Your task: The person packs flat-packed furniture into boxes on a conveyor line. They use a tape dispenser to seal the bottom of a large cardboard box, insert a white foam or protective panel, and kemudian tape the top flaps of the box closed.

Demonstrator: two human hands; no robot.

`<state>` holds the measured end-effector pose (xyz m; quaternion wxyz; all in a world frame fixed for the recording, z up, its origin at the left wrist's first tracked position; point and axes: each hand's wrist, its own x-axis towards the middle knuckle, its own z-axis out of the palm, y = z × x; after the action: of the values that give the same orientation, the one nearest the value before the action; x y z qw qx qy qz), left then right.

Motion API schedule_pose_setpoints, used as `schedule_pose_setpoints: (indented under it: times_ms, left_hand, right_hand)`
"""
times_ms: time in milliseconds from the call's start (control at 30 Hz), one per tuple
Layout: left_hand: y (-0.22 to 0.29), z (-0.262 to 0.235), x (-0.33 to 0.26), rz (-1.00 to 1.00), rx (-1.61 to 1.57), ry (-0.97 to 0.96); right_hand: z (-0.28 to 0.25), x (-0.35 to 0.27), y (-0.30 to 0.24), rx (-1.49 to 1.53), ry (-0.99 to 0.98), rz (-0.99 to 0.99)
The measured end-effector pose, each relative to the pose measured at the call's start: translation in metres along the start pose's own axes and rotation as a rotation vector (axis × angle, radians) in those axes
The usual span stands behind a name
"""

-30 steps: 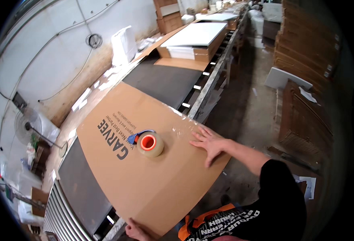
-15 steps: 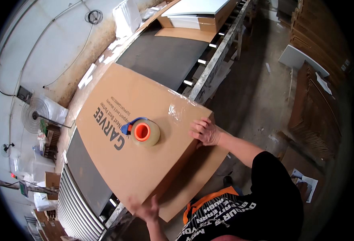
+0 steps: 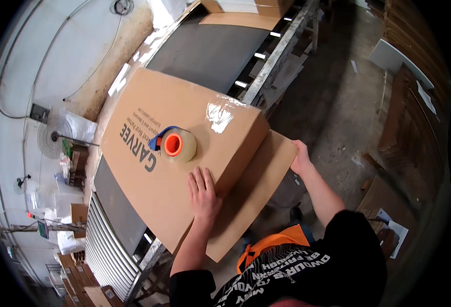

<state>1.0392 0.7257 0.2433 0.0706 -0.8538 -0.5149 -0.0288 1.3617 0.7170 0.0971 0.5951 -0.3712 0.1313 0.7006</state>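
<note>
A large brown cardboard box (image 3: 148, 199) lies on the conveyor, dark print on its top and clear tape shining near its far right corner. On top sits a tape dispenser (image 3: 179, 145) with a blue handle and a roll of clear tape on an orange core. My left hand (image 3: 204, 193) rests flat on the box top near the close edge, fingers stretched out, just below the dispenser. At the right, my right hand (image 3: 301, 157) grips the outer corner of the box's open side flap (image 3: 259, 192), which sticks out toward me. Its thumb is partly hidden.
The dark conveyor belt (image 3: 205, 51) runs to another open carton (image 3: 271, 7) at the far end. Metal rollers (image 3: 108, 250) lie at the near left. A metal rail (image 3: 282, 56) edges the belt. Stacked flat cardboard (image 3: 410, 123) stands to the right; a fan (image 3: 56, 135) is by the wall.
My left hand has moved from the near left corner up onto the box top. My right hand has gone from the box's upper right edge to the flap's outer corner.
</note>
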Motion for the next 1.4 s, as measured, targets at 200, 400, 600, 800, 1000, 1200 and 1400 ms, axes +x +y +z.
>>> schedule_pose_setpoints:
  times_ms: [200,400,600,800,1000,1200,1400]
  left_hand:
    - [0.005,-0.001,0.020,0.022,-0.100,-0.048]
    - [0.024,0.004,0.067,0.019,-0.019,-0.255]
    - [0.036,0.016,0.075,0.083,-0.075,-0.204]
    - [0.035,0.012,0.065,0.059,-0.157,-0.206]
    - [0.033,0.018,0.069,0.097,-0.186,-0.200]
    - [0.037,0.016,0.075,0.052,-0.088,-0.186]
    - [0.029,0.035,0.069,0.068,-0.115,-0.189]
  right_hand:
    - [0.143,-0.009,-0.013,-0.218,0.148,-0.293]
    - [0.188,-0.041,0.013,-0.892,0.118,-1.217]
    - [0.355,-0.010,0.063,-2.231,-0.559,-1.163]
    - [0.338,0.017,0.045,-2.012,-0.262,-0.763]
    - [0.277,-0.031,-0.087,-0.740,-0.467,-0.285]
    - [0.323,-0.065,-0.076,-2.162,-0.213,-1.001]
    - [0.291,-0.098,-0.042,-2.788,-0.283,-0.340]
